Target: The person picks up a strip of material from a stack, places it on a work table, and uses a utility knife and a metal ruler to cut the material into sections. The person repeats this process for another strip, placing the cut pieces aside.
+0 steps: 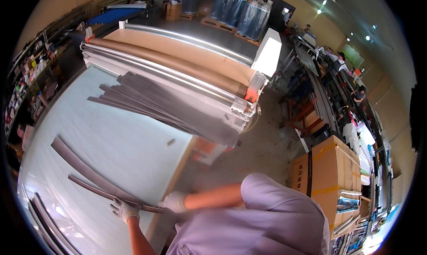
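I see the left hand spread on the narrow strip; I can't tell whether the right hand grips its right end; uneven pulling could skew it.

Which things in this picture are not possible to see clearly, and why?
In the head view:
- Right hand: blurred, so its finger contact is unclear.
- Thin strip: the left hand covers part of it.
- Dark strips at lower left: lower ends cut off by the picture's rim.
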`<state>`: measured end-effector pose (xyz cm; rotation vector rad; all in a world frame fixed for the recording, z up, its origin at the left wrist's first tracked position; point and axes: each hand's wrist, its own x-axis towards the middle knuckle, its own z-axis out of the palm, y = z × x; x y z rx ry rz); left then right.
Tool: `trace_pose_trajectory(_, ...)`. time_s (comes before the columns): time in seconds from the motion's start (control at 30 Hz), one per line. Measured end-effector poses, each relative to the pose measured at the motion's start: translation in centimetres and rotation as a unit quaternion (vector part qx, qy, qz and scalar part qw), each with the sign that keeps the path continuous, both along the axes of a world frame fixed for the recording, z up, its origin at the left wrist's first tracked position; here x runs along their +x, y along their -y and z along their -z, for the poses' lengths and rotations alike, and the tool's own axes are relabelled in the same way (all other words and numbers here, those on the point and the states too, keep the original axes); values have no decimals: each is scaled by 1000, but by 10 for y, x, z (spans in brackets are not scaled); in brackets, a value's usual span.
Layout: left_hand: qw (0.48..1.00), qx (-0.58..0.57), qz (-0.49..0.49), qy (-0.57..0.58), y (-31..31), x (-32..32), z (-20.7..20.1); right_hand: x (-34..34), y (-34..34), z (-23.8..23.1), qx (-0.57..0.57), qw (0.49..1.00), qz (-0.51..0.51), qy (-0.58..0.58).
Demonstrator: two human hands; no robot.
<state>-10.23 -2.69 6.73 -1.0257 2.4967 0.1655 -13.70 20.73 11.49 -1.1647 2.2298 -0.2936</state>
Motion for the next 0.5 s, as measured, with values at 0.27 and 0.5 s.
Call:
trace_pose_trajectory(0.27, 1000, 19, -7, 14, 2, -2, -8, 7, 7, -6, 25, 1000, 16, 5)
trace_pose_trajectory(0.5, 1000, 23, 5, 3, 1, 3, -9, 0, 9, -8, 30, 999, -15, 4)
